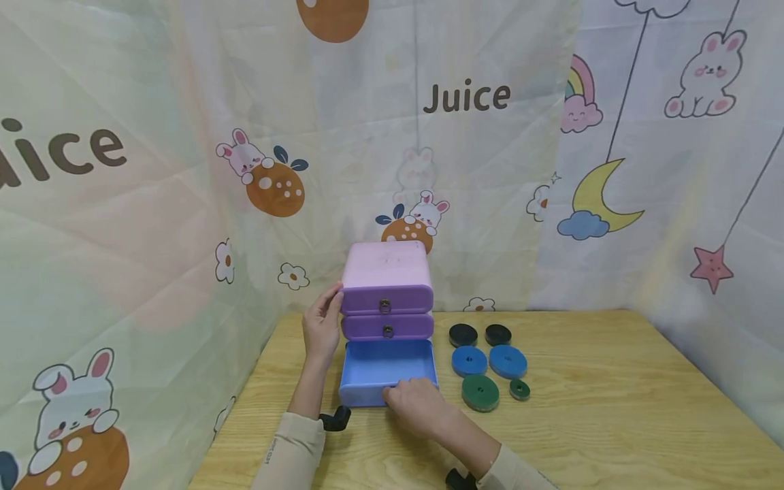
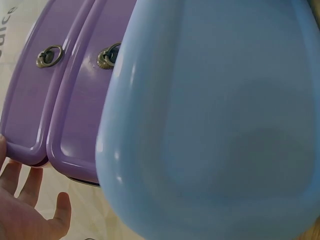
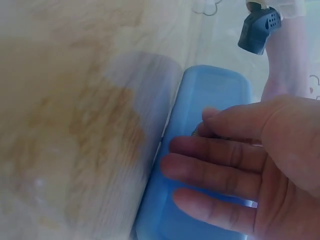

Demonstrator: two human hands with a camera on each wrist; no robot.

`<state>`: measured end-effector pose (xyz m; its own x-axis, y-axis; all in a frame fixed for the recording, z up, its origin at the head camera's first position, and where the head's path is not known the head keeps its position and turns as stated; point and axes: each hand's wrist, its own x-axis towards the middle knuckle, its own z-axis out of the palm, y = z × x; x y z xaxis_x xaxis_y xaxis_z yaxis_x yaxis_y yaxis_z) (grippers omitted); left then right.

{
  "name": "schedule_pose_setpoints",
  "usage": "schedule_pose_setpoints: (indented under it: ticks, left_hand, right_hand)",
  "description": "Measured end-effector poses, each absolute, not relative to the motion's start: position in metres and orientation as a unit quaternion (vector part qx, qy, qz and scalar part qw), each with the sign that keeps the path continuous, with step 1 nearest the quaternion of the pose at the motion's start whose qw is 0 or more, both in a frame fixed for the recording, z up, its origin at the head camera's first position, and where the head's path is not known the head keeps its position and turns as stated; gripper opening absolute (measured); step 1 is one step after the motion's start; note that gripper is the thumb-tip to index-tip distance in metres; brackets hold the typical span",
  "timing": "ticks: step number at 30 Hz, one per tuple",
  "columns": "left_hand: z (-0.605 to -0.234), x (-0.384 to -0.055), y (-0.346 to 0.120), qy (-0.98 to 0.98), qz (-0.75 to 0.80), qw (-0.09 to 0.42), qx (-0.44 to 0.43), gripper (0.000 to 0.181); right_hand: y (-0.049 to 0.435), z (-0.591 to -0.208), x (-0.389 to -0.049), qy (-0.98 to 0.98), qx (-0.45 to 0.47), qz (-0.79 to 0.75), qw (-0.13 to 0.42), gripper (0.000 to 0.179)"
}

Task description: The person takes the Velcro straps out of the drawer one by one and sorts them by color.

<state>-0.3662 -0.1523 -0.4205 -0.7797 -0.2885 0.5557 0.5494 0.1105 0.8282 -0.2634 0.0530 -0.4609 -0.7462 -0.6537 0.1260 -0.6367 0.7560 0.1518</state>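
A small drawer cabinet (image 1: pixel 386 267) with a pink top stands on the table against the backdrop. Its two purple drawers (image 1: pixel 361 328) are closed, while the light blue bottom drawer (image 1: pixel 361 396) is pulled out, with nothing visible inside. My left hand (image 1: pixel 321 330) steadies the cabinet's left side, fingers fairly straight against the upper edge. At the drawer's front, my right hand (image 1: pixel 419 407) pinches the small ring pull (image 3: pixel 195 133) between thumb and index finger. The other fingers of that hand lie loosely before the blue face. Most of the ring is hidden by the fingertips.
Right of the cabinet lie several round discs in pairs: black discs (image 1: pixel 463 335) at the back, blue discs (image 1: pixel 508 361) in the middle, green discs (image 1: pixel 480 393) in front. The wooden table (image 1: pixel 612 408) extends right. A printed cloth (image 1: pixel 478 204) hangs behind and at the sides.
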Motion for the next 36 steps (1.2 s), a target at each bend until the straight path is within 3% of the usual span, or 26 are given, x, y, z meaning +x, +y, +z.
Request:
schedule_pose_setpoints:
  ticks: [12, 17, 36]
  left_hand:
    - [-0.418, -0.367, -0.151, -0.672, -0.668, 0.309, -0.081, 0.031]
    - [-0.405, -0.353, -0.146, -0.676, -0.662, 0.312, -0.085, 0.031]
    - [-0.399, -0.345, -0.140, -0.668, -0.665, 0.323, -0.081, 0.028]
  right_hand:
    - [0.059, -0.465, -0.278, -0.934, 0.343, 0.064, 0.076, 0.010]
    - [0.061, -0.463, -0.283, -0.934, 0.339, 0.091, 0.071, 0.008]
    - [0.058, -0.469, -0.302, -0.933, 0.314, 0.146, 0.098, 0.014]
